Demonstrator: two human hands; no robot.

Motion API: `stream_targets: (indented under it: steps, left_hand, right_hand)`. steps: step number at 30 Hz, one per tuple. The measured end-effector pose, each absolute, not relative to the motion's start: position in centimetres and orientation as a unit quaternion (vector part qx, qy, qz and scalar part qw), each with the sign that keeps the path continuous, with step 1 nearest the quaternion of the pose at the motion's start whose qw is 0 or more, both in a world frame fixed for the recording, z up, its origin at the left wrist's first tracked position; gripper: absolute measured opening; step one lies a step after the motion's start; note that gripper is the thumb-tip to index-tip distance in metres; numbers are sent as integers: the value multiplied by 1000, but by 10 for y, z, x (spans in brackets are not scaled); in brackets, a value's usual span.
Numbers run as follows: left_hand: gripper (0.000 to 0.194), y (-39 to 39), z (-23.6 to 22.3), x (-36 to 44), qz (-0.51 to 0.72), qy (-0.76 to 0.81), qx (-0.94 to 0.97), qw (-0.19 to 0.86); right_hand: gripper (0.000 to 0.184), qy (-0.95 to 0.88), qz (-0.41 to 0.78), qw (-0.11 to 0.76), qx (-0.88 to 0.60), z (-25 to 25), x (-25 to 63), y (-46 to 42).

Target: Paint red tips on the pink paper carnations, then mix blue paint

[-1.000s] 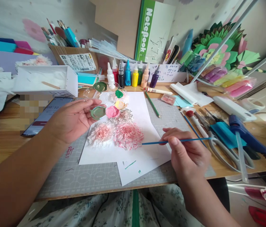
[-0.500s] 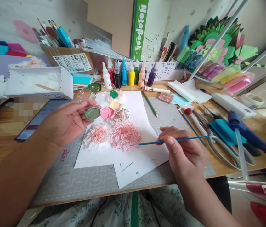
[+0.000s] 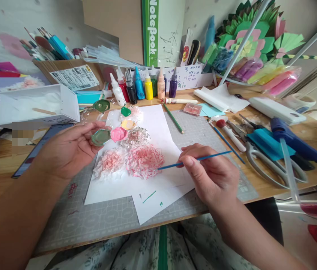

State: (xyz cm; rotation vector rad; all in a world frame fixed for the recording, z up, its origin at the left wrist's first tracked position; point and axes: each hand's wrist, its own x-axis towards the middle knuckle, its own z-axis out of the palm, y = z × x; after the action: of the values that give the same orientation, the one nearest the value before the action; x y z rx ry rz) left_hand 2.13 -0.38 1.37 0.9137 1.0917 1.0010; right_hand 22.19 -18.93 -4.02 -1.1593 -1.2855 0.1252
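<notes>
My left hand [image 3: 69, 144] is closed on the edge of a clear paint palette [image 3: 101, 137], whose wells hold dark green, bright green, cream and pink paint. My right hand [image 3: 210, 172] pinches a thin blue paintbrush [image 3: 200, 158]. The brush's tip is at the right edge of a ruffled paper flower [image 3: 146, 159] with pink-red edges; I cannot tell if it touches. Left of that lies a paler pink paper flower [image 3: 110, 162]. A flower with dark-tipped petals [image 3: 135, 138] sits behind, partly under the palette. All rest on white paper sheets [image 3: 161, 195].
Several paint bottles [image 3: 147, 87] stand at the back. A green pencil [image 3: 173, 118] lies on the grey cutting mat [image 3: 96, 221]. To the right are scissors [image 3: 259, 161], a blue glue gun [image 3: 293, 138] and a makeup brush [image 3: 230, 135]. A white box [image 3: 68, 103] and a phone [image 3: 24, 165] are left.
The view has shifted slightly, so most things sit further left. The paintbrush has tilted more, its rear end higher, with its tip still beside the pink-red flower. The palette stays in my left hand.
</notes>
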Motion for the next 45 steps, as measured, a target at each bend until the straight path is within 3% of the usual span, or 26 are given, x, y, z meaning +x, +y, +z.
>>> stream_targets:
  steps: [18, 25, 29, 38, 43, 45]
  left_hand:
    - [31, -2, 12, 21, 433, 490, 410, 636]
    - [9, -15, 7, 21, 408, 460, 401, 679]
    - [23, -21, 4, 17, 380, 413, 443, 699]
    - [14, -28, 4, 12, 380, 383, 485, 687]
    - [15, -29, 5, 14, 383, 389, 492, 679]
    - [16, -29, 5, 14, 380, 391, 492, 679]
  right_hand:
    - [10, -583, 74, 648, -484, -39, 223, -189]
    - [12, -399, 34, 812, -425, -39, 223, -183]
    - [18, -468, 41, 778, -417, -37, 218, -180]
    - [23, -613, 13, 636, -469, -28, 208, -174]
    - [21, -551, 15, 703, -450, -31, 208, -176]
    - [21, -562, 19, 689, -457, -32, 208, -176]
